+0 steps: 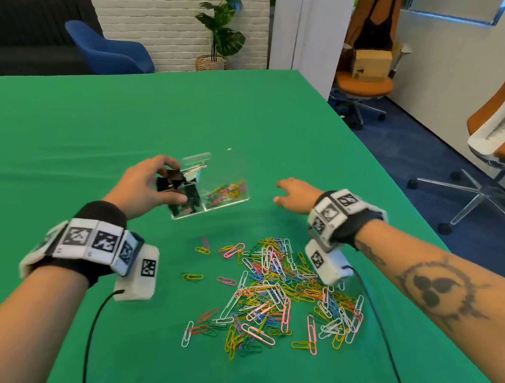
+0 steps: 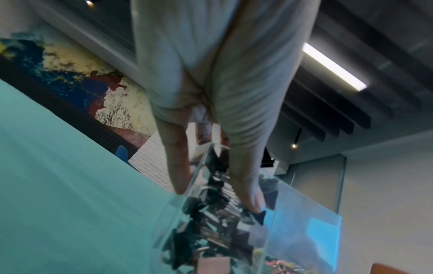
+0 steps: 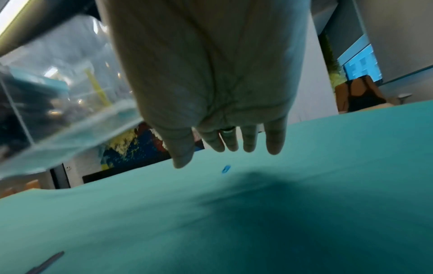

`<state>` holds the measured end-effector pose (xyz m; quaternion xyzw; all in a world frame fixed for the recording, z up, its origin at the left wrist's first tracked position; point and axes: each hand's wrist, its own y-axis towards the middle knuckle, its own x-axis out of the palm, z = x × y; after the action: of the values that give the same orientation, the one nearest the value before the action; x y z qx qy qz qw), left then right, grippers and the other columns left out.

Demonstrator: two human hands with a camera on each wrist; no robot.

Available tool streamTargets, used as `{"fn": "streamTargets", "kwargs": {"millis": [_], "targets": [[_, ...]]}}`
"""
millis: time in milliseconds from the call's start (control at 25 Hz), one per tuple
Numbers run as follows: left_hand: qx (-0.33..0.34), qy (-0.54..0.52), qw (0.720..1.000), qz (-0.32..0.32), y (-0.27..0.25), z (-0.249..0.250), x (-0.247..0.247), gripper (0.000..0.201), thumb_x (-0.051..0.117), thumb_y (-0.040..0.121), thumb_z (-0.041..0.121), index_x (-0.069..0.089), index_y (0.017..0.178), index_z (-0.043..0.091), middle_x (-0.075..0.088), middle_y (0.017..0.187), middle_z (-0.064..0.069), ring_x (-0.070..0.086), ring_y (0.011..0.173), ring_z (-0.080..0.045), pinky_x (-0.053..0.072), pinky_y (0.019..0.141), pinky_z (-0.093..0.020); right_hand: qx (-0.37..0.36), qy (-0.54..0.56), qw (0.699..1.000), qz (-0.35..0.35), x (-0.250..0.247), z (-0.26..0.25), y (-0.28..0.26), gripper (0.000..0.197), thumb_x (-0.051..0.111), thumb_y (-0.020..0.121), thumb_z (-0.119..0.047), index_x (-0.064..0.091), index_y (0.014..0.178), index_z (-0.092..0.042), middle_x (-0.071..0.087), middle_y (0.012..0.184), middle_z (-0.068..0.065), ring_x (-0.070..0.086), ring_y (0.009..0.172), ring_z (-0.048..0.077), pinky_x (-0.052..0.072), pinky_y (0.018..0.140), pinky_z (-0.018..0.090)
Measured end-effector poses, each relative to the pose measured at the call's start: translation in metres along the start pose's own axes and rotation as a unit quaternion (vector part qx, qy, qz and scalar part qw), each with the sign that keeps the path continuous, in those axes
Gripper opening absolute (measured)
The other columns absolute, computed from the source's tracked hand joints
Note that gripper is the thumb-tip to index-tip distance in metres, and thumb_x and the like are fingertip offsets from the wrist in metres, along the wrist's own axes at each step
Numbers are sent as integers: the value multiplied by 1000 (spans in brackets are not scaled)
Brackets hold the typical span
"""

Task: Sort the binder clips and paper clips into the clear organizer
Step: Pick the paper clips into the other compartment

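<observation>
The clear organizer (image 1: 237,164) stands on the green cloth and has two compartments. Black binder clips (image 1: 188,203) fill its left compartment, and colored paper clips (image 1: 227,191) lie in the right one. My left hand (image 1: 165,182) hovers over the left compartment and grips a bunch of black binder clips (image 1: 170,181). In the left wrist view, the thumb and a finger (image 2: 178,166) reach down over the organizer wall (image 2: 304,213). My right hand (image 1: 290,191) hovers open and empty to the right of the organizer (image 3: 58,92). Its fingers (image 3: 274,140) are straight. A large pile of colored paper clips (image 1: 275,292) lies in front of me.
The green cloth (image 1: 81,132) covers the whole table, whose right edge drops off near my right forearm. Office chairs (image 1: 363,74) stand beyond that edge. One blue paper clip (image 3: 226,169) lies alone under my right hand. Black cables (image 1: 87,352) trail from both wrist cameras.
</observation>
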<state>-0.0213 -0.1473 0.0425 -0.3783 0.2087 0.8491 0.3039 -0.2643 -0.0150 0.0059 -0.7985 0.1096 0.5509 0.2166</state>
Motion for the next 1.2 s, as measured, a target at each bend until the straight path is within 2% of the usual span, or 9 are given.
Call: {"fn": "streamTargets", "kwargs": {"millis": [160, 320, 560, 720, 840, 920, 1000, 1120, 1200], "targets": [[-35, -19, 999, 14, -7, -10, -22, 54, 79, 66, 16, 54, 114, 18, 59, 108, -8, 58, 99, -39, 45, 90, -41, -39, -97, 990, -96, 33, -45, 52, 69, 39, 97, -40, 10, 149, -5, 5, 158, 14, 13, 146, 28, 16, 120, 37], [-40, 0, 999, 12, -10, -21, -20, 55, 81, 64, 19, 55, 113, 19, 61, 111, -13, 58, 98, -42, 46, 88, -45, -36, -159, 979, -123, 50, -57, 74, 72, 33, 97, -46, 5, 149, -4, -2, 158, 16, 4, 147, 32, 12, 120, 41], [-33, -10, 999, 13, -11, -23, -16, 55, 80, 65, 15, 56, 114, 14, 59, 113, -16, 57, 102, -36, 44, 89, -39, -226, -206, 910, -280, 49, -59, -17, 59, 32, 99, -34, 17, 147, -3, 7, 156, 22, 11, 146, 32, 13, 120, 38], [-29, 18, 999, 19, -13, -15, -15, 55, 79, 67, 14, 55, 117, 10, 57, 108, -13, 49, 88, -25, 31, 71, -24, -258, -127, 943, -170, 35, -75, -36, 45, 43, 97, -30, 43, 136, -7, 40, 142, 17, 40, 131, 28, 32, 110, 33], [-31, 50, 998, 3, -13, -4, -11, 56, 78, 69, 17, 54, 118, 10, 52, 102, -9, 41, 77, -21, 26, 57, -28, -246, -185, 927, -215, 54, -106, -28, 65, 39, 97, -40, 15, 148, -9, 7, 157, 15, 12, 145, 30, 16, 119, 40], [-38, 58, 998, -12, -13, -4, -8, 56, 79, 68, 18, 53, 118, 10, 55, 106, -12, 42, 78, -21, 29, 61, -29, -240, -284, 891, -259, 69, -103, -35, 72, 34, 96, -46, -1, 149, -12, -10, 158, 10, -4, 147, 30, 5, 120, 42], [-42, 65, 997, -24, -15, -7, -4, 56, 79, 68, 19, 54, 117, 11, 56, 111, -15, 45, 84, -23, 31, 70, -28, -240, -326, 873, -274, 60, -74, -52, 72, 29, 97, -48, -3, 149, -11, -12, 158, 9, -5, 147, 28, 3, 120, 40], [-37, 75, 994, -64, -17, -5, 9, 56, 79, 69, 20, 53, 118, 12, 56, 110, -14, 46, 86, -22, 31, 72, -27, -175, -207, 916, -294, 28, -15, -83, 68, 33, 96, -46, 4, 150, -15, -6, 159, 5, -1, 148, 21, 4, 121, 37], [-18, 83, 992, -97, -13, 4, 27, 57, 79, 69, 21, 52, 119, 12, 56, 110, -13, 47, 88, -22, 33, 74, -27, -126, -87, 965, -212, 18, 24, -99, 70, 43, 93, -45, 9, 150, -20, 0, 159, 7, 7, 147, 18, 7, 120, 30]]}}
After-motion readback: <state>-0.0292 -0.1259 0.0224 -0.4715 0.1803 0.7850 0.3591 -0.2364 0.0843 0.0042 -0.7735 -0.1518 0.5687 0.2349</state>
